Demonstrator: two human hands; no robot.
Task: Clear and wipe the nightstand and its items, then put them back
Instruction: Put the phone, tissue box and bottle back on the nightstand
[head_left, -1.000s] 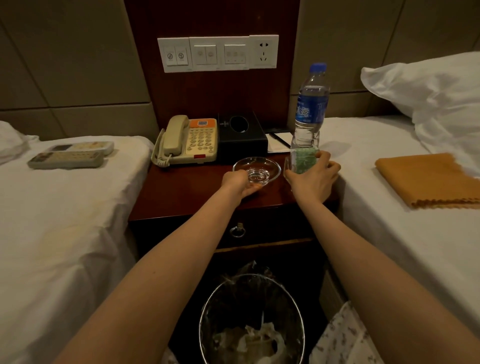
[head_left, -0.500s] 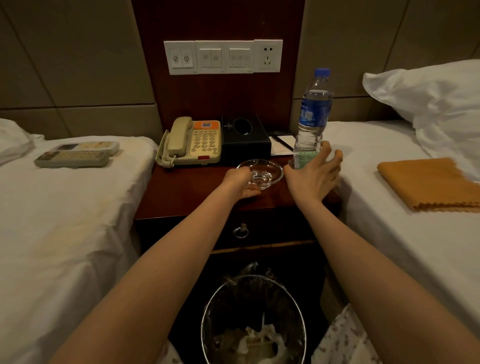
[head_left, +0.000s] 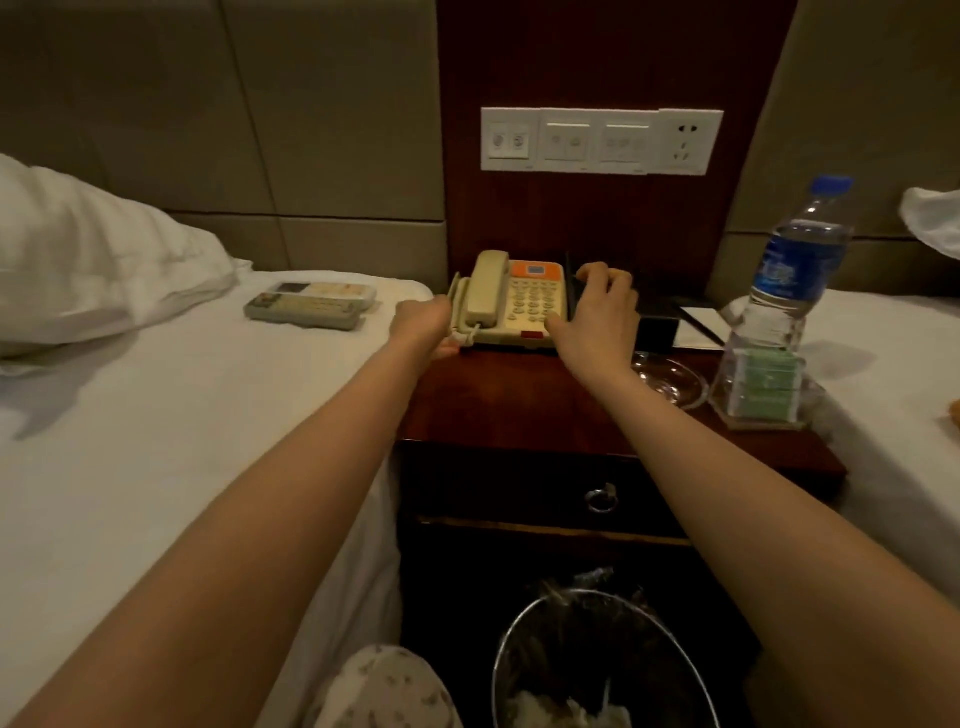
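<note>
— Where is the telephone to be found?

— The telephone (head_left: 511, 299) is seen at the back left of the nightstand (head_left: 519, 410), against the dark wood wall panel. It is grasped at both sides. The left hand (head_left: 423, 325) is curled round its left edge by the coiled cord. The right hand (head_left: 597, 312) is hooked over its right edge, with the thumb laid along the front corner.

— What is crowded around it?

— A black tissue box (head_left: 657, 319) is set just beside the right edge, so the right fingers are squeezed between the two. A notepad (head_left: 698, 327) with a pen is laid past the box. A glass dish (head_left: 672, 382), a clear holder (head_left: 763, 387) of green packets and a water bottle (head_left: 797, 265) are kept to the nightstand's right side, apart from the telephone. Two remotes (head_left: 311, 304) are laid on the left bed (head_left: 156, 415). A switch panel (head_left: 600, 140) is mounted above, and a lined waste bin (head_left: 602, 660) is stood below.

— How is the telephone itself made out?

— A beige body is shown, with the handset cradled at its left and an orange panel above the keypad. Whether it is lifted off the wood cannot be told.
</note>
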